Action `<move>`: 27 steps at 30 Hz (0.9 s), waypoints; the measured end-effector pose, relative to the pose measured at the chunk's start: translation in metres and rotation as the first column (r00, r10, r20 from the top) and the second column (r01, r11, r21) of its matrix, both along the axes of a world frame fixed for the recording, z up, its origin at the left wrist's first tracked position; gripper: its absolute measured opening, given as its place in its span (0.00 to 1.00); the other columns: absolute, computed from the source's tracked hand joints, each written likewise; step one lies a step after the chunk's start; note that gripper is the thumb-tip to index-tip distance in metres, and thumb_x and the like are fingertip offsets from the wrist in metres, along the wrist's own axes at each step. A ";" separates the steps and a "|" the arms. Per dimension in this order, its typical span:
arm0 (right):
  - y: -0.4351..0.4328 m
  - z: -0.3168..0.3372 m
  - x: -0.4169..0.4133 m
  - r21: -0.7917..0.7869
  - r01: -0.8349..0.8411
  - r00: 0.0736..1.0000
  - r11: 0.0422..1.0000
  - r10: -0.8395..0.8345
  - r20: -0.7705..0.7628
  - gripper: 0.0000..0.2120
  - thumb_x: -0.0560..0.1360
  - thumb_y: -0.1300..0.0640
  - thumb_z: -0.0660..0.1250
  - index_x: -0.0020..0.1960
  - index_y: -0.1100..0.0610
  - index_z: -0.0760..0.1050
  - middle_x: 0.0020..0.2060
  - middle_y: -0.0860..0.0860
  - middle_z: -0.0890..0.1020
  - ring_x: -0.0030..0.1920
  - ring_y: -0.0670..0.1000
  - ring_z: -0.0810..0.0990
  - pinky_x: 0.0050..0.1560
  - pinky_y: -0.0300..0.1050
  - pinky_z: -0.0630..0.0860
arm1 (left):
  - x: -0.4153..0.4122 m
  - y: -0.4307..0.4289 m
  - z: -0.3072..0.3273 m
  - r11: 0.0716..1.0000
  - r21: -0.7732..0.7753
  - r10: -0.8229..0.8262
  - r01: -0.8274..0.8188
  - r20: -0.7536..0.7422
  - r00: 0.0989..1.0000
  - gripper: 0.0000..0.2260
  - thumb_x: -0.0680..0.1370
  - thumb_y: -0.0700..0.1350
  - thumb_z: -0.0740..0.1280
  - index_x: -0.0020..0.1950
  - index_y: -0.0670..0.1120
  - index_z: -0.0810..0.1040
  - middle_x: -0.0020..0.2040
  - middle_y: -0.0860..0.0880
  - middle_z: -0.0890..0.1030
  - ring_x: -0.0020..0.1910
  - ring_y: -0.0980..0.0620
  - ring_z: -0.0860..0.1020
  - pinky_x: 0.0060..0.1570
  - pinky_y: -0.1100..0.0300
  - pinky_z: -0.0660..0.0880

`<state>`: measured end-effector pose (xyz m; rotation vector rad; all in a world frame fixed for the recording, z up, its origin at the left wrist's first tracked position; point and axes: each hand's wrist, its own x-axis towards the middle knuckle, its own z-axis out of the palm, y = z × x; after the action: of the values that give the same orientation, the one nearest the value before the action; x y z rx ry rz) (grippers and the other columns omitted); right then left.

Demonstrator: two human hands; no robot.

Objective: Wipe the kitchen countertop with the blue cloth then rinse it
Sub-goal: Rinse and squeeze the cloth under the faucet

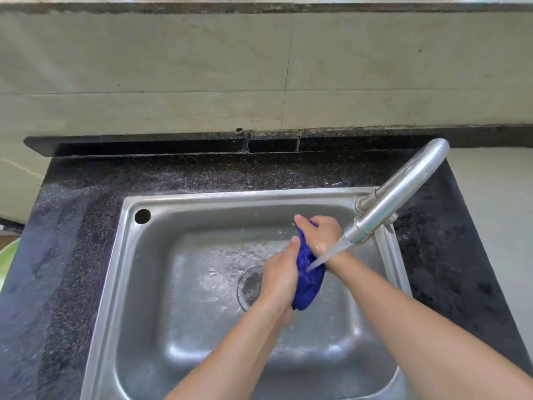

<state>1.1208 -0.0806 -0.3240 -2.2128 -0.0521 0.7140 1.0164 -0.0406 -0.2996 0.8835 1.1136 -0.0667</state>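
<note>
The blue cloth (pixel 308 280) is bunched into a wet roll over the steel sink (pixel 178 336). My left hand (pixel 279 275) grips its lower part from the left. My right hand (pixel 318 233) grips its upper end, thumb pointing left. Water streams from the steel faucet (pixel 395 197) spout onto the cloth between both hands. The dark speckled countertop (pixel 66 255) surrounds the sink and looks wet.
The sink drain (pixel 250 285) lies just left of my hands, with water pooling around it. A round overflow hole (pixel 142 216) sits in the sink's back left corner. A tiled wall (pixel 202 67) rises behind. A green object's edge (pixel 7 258) shows at far left.
</note>
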 end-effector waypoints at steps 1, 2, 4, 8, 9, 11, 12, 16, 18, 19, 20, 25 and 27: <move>-0.002 0.004 0.006 0.052 -0.036 0.997 0.998 0.040 -0.072 0.21 0.73 0.44 0.68 0.34 0.60 0.72 0.26 0.49 0.73 0.25 0.44 0.72 0.27 0.32 0.66 | -0.004 0.007 -0.003 0.998 0.009 -0.069 0.068 0.045 0.997 0.30 0.68 0.64 0.72 0.57 0.42 0.79 0.49 0.43 0.85 0.46 0.46 0.84 0.53 0.51 0.80; -0.005 0.013 0.011 0.137 -0.067 0.980 0.988 0.091 -0.177 0.20 0.72 0.43 0.69 0.35 0.59 0.73 0.28 0.52 0.75 0.26 0.45 0.74 0.31 0.33 0.68 | -0.010 0.014 -0.004 0.987 0.017 -0.160 0.160 0.068 0.985 0.34 0.63 0.64 0.76 0.60 0.43 0.77 0.51 0.44 0.84 0.47 0.48 0.84 0.52 0.54 0.79; -0.011 0.025 0.021 0.312 -0.083 0.910 0.947 0.199 -0.363 0.17 0.70 0.45 0.73 0.42 0.59 0.77 0.36 0.56 0.81 0.38 0.53 0.80 0.44 0.46 0.76 | -0.021 0.023 -0.007 0.940 0.069 -0.339 0.333 0.099 0.936 0.25 0.64 0.56 0.78 0.54 0.43 0.81 0.45 0.47 0.84 0.42 0.51 0.82 0.44 0.62 0.76; -0.032 0.042 0.017 0.438 0.119 0.895 0.891 0.095 -0.435 0.29 0.67 0.61 0.77 0.65 0.52 0.71 0.47 0.49 0.84 0.52 0.48 0.81 0.56 0.47 0.77 | -0.022 0.033 -0.007 0.995 0.034 -0.101 0.098 0.098 0.990 0.07 0.77 0.41 0.68 0.41 0.40 0.80 0.36 0.43 0.81 0.34 0.49 0.76 0.36 0.63 0.72; -0.039 0.042 0.008 0.420 0.083 0.906 0.904 0.107 -0.410 0.34 0.65 0.60 0.78 0.66 0.51 0.69 0.52 0.49 0.81 0.52 0.44 0.80 0.53 0.43 0.78 | -0.020 0.035 -0.005 0.999 -0.031 0.012 -0.008 0.124 0.992 0.07 0.78 0.39 0.65 0.42 0.39 0.78 0.37 0.42 0.80 0.35 0.48 0.77 0.37 0.62 0.73; -0.050 0.039 -0.010 0.366 -0.054 0.887 0.929 0.213 -0.409 0.32 0.61 0.58 0.80 0.62 0.49 0.71 0.54 0.47 0.78 0.50 0.40 0.79 0.49 0.39 0.78 | -0.017 0.038 -0.005 0.991 -0.064 0.130 -0.120 0.166 0.978 0.06 0.79 0.38 0.62 0.45 0.38 0.77 0.41 0.40 0.79 0.40 0.46 0.76 0.44 0.55 0.72; -0.056 0.035 -0.019 0.327 -0.149 0.857 0.933 0.287 -0.427 0.25 0.62 0.59 0.80 0.56 0.49 0.75 0.50 0.46 0.79 0.47 0.40 0.79 0.47 0.40 0.77 | -0.017 0.040 -0.004 0.991 -0.018 0.130 -0.129 0.178 0.975 0.06 0.79 0.37 0.61 0.45 0.39 0.76 0.41 0.41 0.78 0.40 0.46 0.74 0.45 0.53 0.70; -0.069 0.019 -0.026 0.101 -0.344 0.888 0.934 0.358 -0.288 0.05 0.70 0.61 0.73 0.38 0.59 0.77 0.28 0.48 0.74 0.32 0.47 0.70 0.34 0.38 0.67 | -0.020 0.050 -0.004 0.978 0.117 0.150 -0.175 0.194 0.970 0.05 0.77 0.39 0.62 0.41 0.44 0.73 0.39 0.43 0.72 0.40 0.47 0.69 0.42 0.53 0.65; -0.068 0.021 -0.019 0.196 -0.010 0.946 0.981 0.073 -0.315 0.06 0.73 0.63 0.67 0.41 0.54 0.77 0.34 0.50 0.78 0.39 0.48 0.75 0.42 0.40 0.72 | -0.027 0.049 -0.003 0.983 0.060 0.158 -0.171 0.179 0.971 0.05 0.70 0.44 0.67 0.43 0.44 0.72 0.40 0.43 0.72 0.41 0.46 0.69 0.43 0.51 0.67; -0.064 0.025 -0.017 0.285 0.148 0.920 0.947 -0.026 -0.391 0.09 0.74 0.64 0.65 0.44 0.51 0.77 0.37 0.51 0.81 0.42 0.49 0.78 0.46 0.46 0.74 | -0.031 0.046 -0.002 0.988 -0.009 0.152 -0.152 0.141 0.978 0.08 0.69 0.46 0.67 0.45 0.44 0.74 0.42 0.43 0.75 0.43 0.45 0.72 0.47 0.47 0.71; -0.057 0.029 -0.019 0.355 0.266 0.887 0.897 -0.083 -0.453 0.12 0.75 0.66 0.62 0.46 0.49 0.77 0.38 0.50 0.82 0.42 0.50 0.79 0.47 0.51 0.75 | -0.032 0.039 -0.002 0.987 -0.095 0.142 -0.132 0.107 0.984 0.10 0.71 0.47 0.66 0.48 0.43 0.76 0.45 0.43 0.79 0.45 0.43 0.76 0.52 0.41 0.74; -0.033 0.057 -0.060 0.560 0.169 0.959 0.811 -0.005 -0.282 0.11 0.61 0.63 0.60 0.42 0.58 0.75 0.33 0.49 0.80 0.36 0.48 0.78 0.37 0.40 0.74 | -0.018 0.021 -0.003 0.889 -0.435 0.162 -0.145 0.002 0.987 0.21 0.79 0.58 0.58 0.45 0.45 0.84 0.48 0.40 0.84 0.46 0.40 0.81 0.58 0.36 0.72; -0.039 0.062 -0.084 0.594 0.079 0.975 0.801 0.062 -0.213 0.11 0.60 0.57 0.62 0.41 0.59 0.76 0.33 0.48 0.79 0.35 0.45 0.76 0.36 0.36 0.73 | -0.010 0.026 -0.004 0.862 -0.482 0.165 -0.156 -0.025 0.986 0.22 0.78 0.58 0.60 0.38 0.42 0.80 0.38 0.40 0.83 0.35 0.43 0.81 0.48 0.48 0.79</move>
<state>1.0363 -0.1192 -0.2624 -1.5119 -0.1361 0.8050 1.0061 -0.0148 -0.3031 0.3393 1.0842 -0.1906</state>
